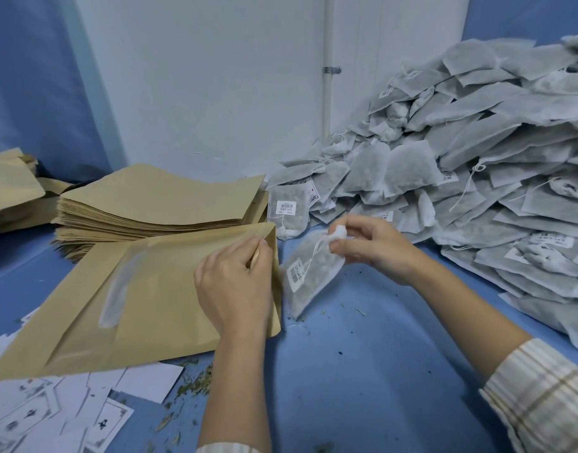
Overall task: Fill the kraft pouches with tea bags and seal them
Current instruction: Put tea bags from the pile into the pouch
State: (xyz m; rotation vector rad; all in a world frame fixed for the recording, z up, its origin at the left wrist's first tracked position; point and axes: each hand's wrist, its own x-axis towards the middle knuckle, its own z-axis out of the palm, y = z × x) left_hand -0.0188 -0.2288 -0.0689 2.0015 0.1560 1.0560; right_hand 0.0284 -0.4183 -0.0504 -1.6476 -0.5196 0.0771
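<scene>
While left hand [233,282] holds pouch [143,295], right hand [375,246] pinches tea bag [308,276].

Your hands are bare: no gloves, rings or watch show on the left hand [233,286] or the right hand [375,250]. Your right sleeve [539,400] is cream cloth, ribbed with fine lines and crossed by tan plaid stripes, and ends below the elbow. At the bottom edge, a thin strip of the left sleeve [228,448] shows the same pale cloth.
</scene>
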